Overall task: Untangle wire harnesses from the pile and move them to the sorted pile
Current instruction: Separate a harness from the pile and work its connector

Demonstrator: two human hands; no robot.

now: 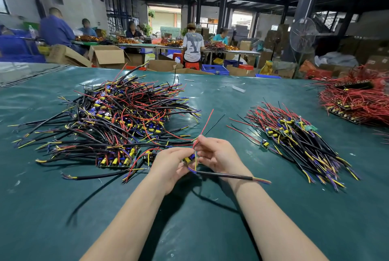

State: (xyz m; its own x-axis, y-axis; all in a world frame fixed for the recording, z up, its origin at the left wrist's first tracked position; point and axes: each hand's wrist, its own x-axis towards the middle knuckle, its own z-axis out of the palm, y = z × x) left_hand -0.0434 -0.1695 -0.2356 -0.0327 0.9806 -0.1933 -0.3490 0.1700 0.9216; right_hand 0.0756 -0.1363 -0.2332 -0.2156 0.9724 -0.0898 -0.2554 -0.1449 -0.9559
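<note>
one wire harness (190, 159) is held just above the counter (189, 229), between the two piles and close in front of the person. its small board is gripped in the curled fingers of the left hand (170, 164). the thin leads just above the board are pinched by the right hand (219, 155). a red lead (207, 120) and a thin black one rise past the fingers. the thick black cable (227, 175) runs rightward under the right wrist, its stripped coloured ends free.

the tangled pile (117, 113) lies to the left, near the left hand. the sorted pile (299, 140) lies to the right, apart from the hands, with boards to the far side and cables fanned to the near right. a separate red pile (357, 98) is noted at far right.

judgement: the harness appears clear of the tangle, and straightening is in hand. the board should be kept steady while the leads are drawn straight through the fingers, not yanked at the joints. it is best laid in line with the sorted cables so no fresh snag is made.

writing: none can be read on boards or cartons. a large pale mark, seemingly a "v", is seen on a grey shirt (193, 45) in the background; the rest is illegible.
</note>
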